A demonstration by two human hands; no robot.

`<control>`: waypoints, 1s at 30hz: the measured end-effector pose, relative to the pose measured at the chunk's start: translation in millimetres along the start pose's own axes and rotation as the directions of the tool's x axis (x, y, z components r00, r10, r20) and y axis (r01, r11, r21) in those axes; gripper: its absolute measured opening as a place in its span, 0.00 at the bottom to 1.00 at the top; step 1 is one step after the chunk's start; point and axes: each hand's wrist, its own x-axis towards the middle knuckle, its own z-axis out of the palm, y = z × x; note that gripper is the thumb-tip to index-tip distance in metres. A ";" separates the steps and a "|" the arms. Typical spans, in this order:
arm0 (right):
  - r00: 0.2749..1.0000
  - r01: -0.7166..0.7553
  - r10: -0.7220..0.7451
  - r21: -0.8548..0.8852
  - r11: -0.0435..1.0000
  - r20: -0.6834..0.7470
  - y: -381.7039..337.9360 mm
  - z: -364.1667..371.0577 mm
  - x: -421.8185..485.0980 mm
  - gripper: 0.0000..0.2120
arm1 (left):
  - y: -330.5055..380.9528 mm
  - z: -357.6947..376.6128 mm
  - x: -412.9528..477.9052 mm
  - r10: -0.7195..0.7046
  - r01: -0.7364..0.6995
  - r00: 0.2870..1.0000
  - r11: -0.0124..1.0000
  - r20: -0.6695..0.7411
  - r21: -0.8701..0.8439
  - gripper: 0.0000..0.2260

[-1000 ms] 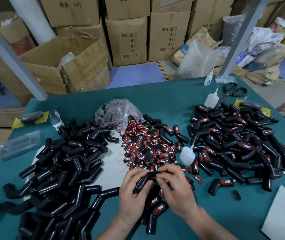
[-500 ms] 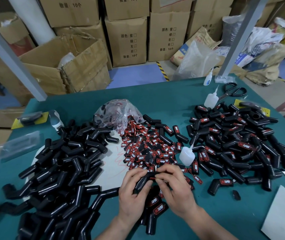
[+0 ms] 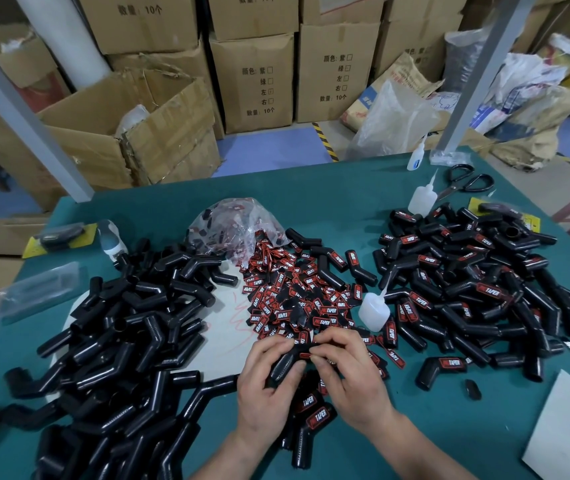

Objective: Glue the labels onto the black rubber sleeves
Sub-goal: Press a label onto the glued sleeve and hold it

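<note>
- My left grip [image 3: 269,379] is curled round one black rubber sleeve [image 3: 284,364], thumb on top and fingers beneath. I hold it low in the middle of the frame, just above the green bench [image 3: 328,188].
- My right grip [image 3: 349,375] pinches a red-and-black label [image 3: 306,356] against the sleeve's upper end, with the fingertips pressing on it.
- I judge this to be the seating step. I should press from the label's middle out to its ends so it follows the curve and no edge lifts.
- I should steady the sleeve with my left grip so it cannot roll, and keep my fingertips off any glue that squeezes out.
- The sleeve's long axis runs diagonally, from lower left to upper right of the frame.
- Its ribbed end points lower left, into my left palm. Its labelled end points upper right, toward the heap of loose labels [image 3: 297,296].
- My fingers hide the far end, so I cannot tell how it bends there.
- The glue bottle [image 3: 373,311] stands just above and right of my hands, within easy reach.
</note>
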 end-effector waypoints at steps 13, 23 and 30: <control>0.998 -0.034 0.037 0.055 0.998 -0.049 3.2 -4.4 -1.4 0.06 | 0.9 -0.3 0.9 -0.049 0.049 0.999 0.999 -0.005 -0.004 0.15; 0.999 -0.038 0.038 0.034 0.999 0.002 1.6 -2.2 -0.7 0.06 | 3.1 -1.4 1.5 -0.042 0.043 0.999 0.999 0.021 -0.022 0.13; 0.999 -0.033 0.032 0.027 0.999 0.030 2.8 -2.2 -1.1 0.06 | 1.2 -0.8 1.8 -0.044 0.045 0.999 0.999 0.024 -0.016 0.13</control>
